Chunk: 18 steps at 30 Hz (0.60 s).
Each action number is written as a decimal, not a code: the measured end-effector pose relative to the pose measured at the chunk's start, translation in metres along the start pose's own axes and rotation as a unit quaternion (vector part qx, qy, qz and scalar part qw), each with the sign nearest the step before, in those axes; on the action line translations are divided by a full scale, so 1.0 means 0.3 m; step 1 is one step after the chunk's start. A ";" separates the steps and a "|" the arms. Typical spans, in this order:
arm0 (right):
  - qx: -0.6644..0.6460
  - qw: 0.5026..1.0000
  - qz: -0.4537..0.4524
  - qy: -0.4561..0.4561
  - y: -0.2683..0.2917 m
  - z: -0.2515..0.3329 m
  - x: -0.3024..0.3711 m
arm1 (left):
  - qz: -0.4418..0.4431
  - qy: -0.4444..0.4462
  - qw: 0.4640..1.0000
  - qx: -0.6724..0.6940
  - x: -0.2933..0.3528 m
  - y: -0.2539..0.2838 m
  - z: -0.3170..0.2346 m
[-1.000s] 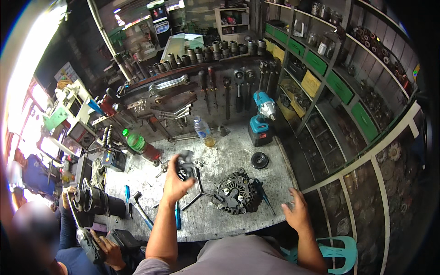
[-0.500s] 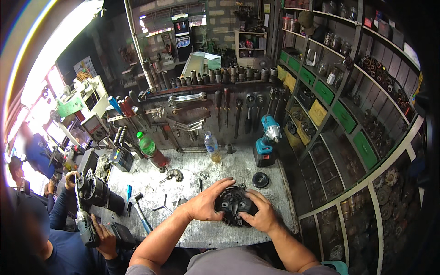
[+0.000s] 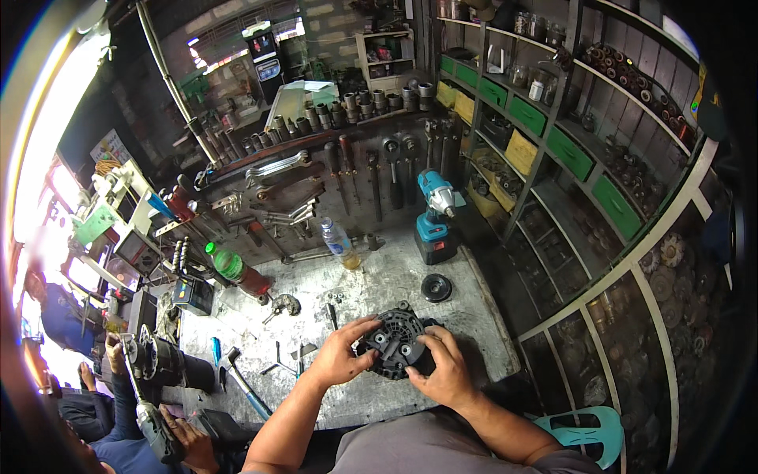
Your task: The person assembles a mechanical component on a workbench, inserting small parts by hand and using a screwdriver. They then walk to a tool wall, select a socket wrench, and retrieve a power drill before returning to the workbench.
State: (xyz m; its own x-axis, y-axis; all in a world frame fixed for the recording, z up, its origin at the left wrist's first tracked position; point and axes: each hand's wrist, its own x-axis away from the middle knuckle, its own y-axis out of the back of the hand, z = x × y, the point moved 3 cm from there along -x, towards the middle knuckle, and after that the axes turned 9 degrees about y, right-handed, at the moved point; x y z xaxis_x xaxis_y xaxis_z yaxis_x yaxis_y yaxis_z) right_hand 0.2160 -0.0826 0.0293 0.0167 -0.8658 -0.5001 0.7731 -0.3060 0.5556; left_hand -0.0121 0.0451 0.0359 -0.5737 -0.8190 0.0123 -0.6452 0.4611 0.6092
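A round black alternator (image 3: 395, 332), its slotted end facing up, sits at the near part of the worktable (image 3: 371, 399). My left hand (image 3: 339, 355) grips its left side, fingers over the upper rim and thumb at the lower left. On the opposite side, my right hand (image 3: 446, 370) has its fingers round the edge and its thumb near the bottom. A black pulley-like disc (image 3: 436, 287) lies just beyond the alternator. Left of it is a thin dark tool (image 3: 332, 316), beside several small nuts (image 3: 337, 298).
A hammer (image 3: 246, 387) and a three-armed wrench (image 3: 278, 362) lie to the left. Bottles (image 3: 339, 243), (image 3: 237, 268) and a blue impact wrench (image 3: 434, 221) stand at the back. Far left, a co-worker's hand (image 3: 189, 438) holds a power tool (image 3: 158, 430) against another machine (image 3: 170, 359).
My view has turned and shifted, so the scene sits tilted. The alternator has been turned between my hands and more of its slotted face shows. Both hands keep hold of it.
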 end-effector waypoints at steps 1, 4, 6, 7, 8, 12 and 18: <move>-0.001 1.000 0.001 -0.003 0.003 0.001 0.000 | 0.003 0.005 1.000 -0.001 0.002 -0.004 -0.001; 0.000 1.000 0.009 -0.003 0.004 0.002 -0.006 | 0.001 0.013 1.000 0.020 0.002 -0.008 -0.003; 0.004 1.000 0.010 0.010 -0.002 0.004 -0.010 | -0.013 0.012 0.999 0.027 0.004 -0.004 0.000; 0.001 1.000 0.016 0.001 -0.007 0.002 -0.011 | -0.015 0.018 0.999 0.035 0.007 -0.005 0.003; -0.001 1.000 0.020 -0.007 -0.012 -0.001 -0.012 | -0.015 0.012 0.999 0.038 0.009 -0.006 0.005; 0.017 0.999 0.037 -0.005 -0.019 -0.013 -0.010 | -0.015 0.020 0.999 0.025 0.017 -0.020 0.010; 0.072 0.996 0.056 -0.011 -0.020 -0.011 -0.009 | -0.075 0.027 0.995 -0.066 0.033 -0.074 -0.006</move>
State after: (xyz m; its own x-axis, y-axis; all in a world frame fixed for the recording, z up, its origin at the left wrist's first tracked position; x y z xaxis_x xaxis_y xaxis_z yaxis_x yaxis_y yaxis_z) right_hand 0.2133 -0.0770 0.0252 0.0829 -0.9061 -0.4149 0.6680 -0.2585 0.6979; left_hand -0.0025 0.0261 0.0239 -0.4452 -0.8943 -0.0454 -0.6474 0.2865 0.7063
